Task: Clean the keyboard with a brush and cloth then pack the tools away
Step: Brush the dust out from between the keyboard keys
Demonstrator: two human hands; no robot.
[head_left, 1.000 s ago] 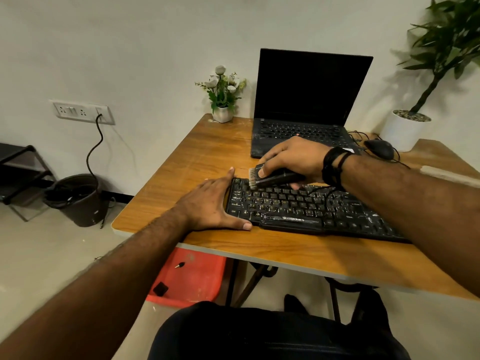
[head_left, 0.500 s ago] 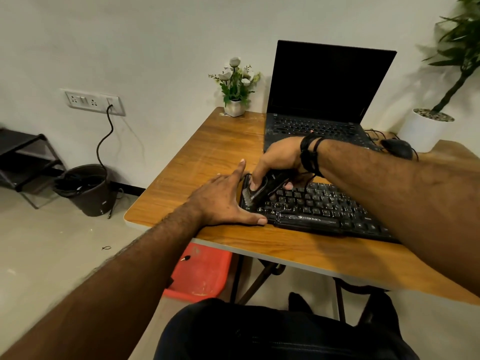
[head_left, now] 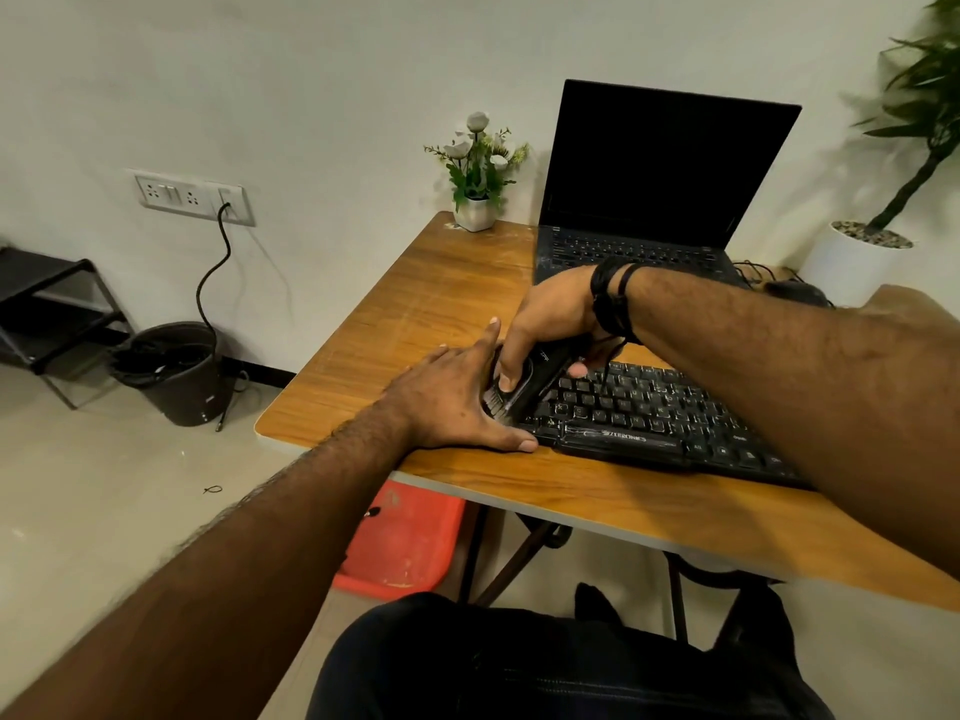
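Bristles of the brush (head_left: pixel 524 384) touch the left end of the black keyboard (head_left: pixel 649 413), which lies on the wooden surface (head_left: pixel 415 304). The right hand (head_left: pixel 550 324) has a tight grip on the brush, fingers curled round its dark handle. The left hand (head_left: pixel 452 402) lies flat with straight fingers, holding nothing, pressed against the keyboard's left edge. Behind the keyboard stands an open laptop (head_left: pixel 660 174) with a dark screen. A small flower pot (head_left: pixel 475 210) sits at the far corner.
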